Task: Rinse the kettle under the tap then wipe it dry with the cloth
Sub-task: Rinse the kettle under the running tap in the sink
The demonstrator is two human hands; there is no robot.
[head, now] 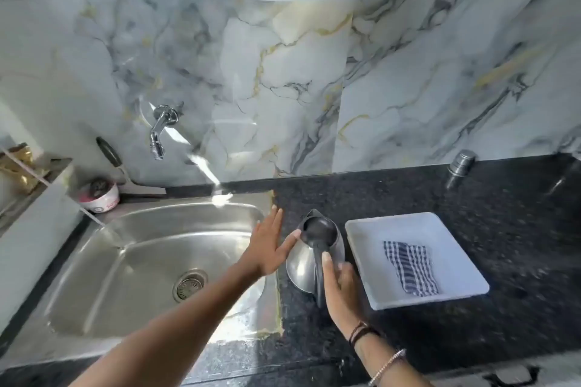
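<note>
A steel kettle (pixel 309 256) with a black lid and black handle stands upright on the dark speckled counter (pixel 408 195), just right of the sink's edge and just left of a white tray (pixel 418 223). The right hand (pixel 341 287) is wrapped around the kettle's handle on the near side, thumb laid along the top of the handle and pointing toward the lid — a closed grip on the kettle. The left hand (pixel 270 245) is spread flat with fingers apart, hovering over the seam between sink and counter; its thumb tip reaches the kettle's rim beside the lid, though whether it actually touches is hard to tell. The kettle thus sits between the two hands, the left at its far-left shoulder and the right at its near side.

A blue-and-white checked cloth (pixel 410 267) lies crumpled inside the tray, well apart from both hands. The steel sink (pixel 132 254) is to the left, its drain near the middle, and a chrome tap (pixel 160 130) juts from the marbled wall above the sink's far side — no water stream is visible from it. A small bowl (pixel 100 196) rests at the sink's back-left corner.
</note>
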